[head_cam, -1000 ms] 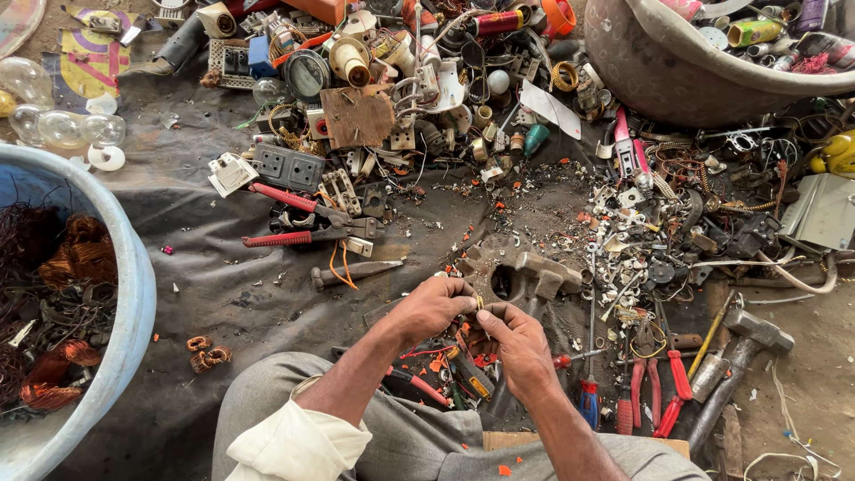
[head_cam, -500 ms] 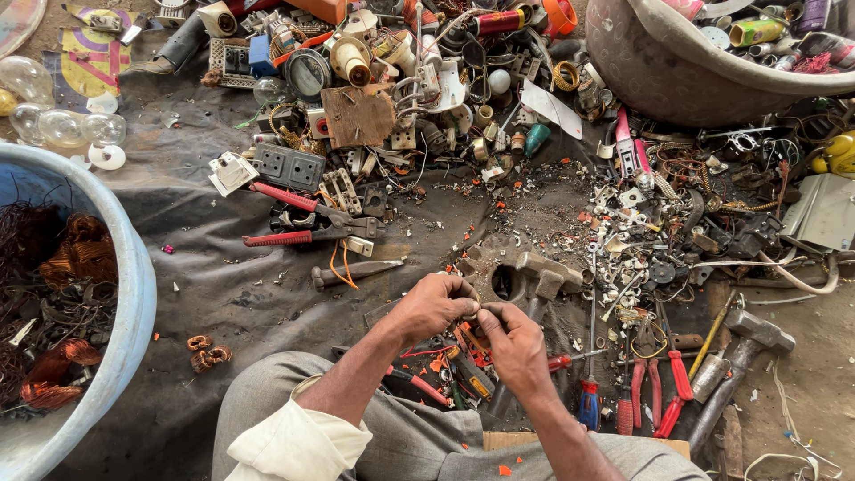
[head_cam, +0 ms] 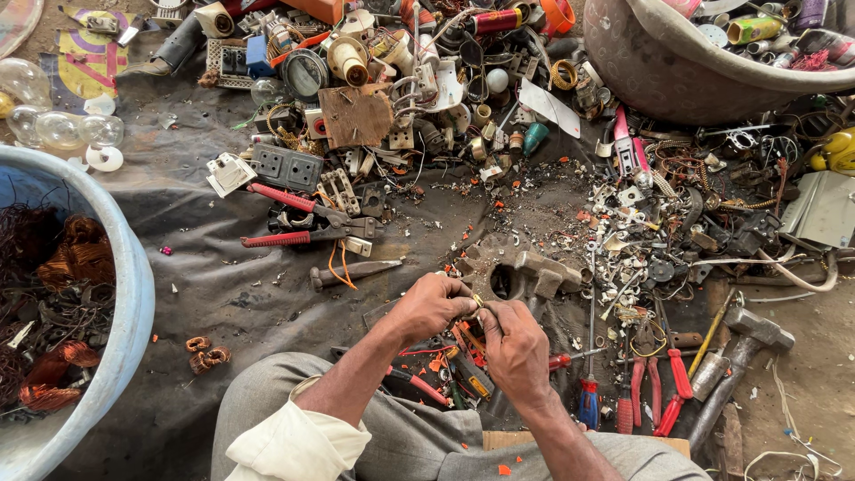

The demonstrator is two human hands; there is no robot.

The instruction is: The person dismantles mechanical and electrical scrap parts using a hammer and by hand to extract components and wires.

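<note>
My left hand and my right hand meet over my lap, fingers pinched together on a small metal scrap part held between them. The part is mostly hidden by my fingers. Just beyond my hands lies a heavy grey metal block. Under my hands sit small orange and black bits and a red-handled tool. My knees in grey trousers frame the bottom of the view.
A blue tub of copper wire coils stands at left. Red-handled cutters lie on the dark sheet. A hammer, pliers and a screwdriver lie at right. A brown basin of scrap sits top right, mixed electrical junk across the back.
My hands stay together at the same spot; the fingers shift slightly on the small part. Nothing else has moved.
</note>
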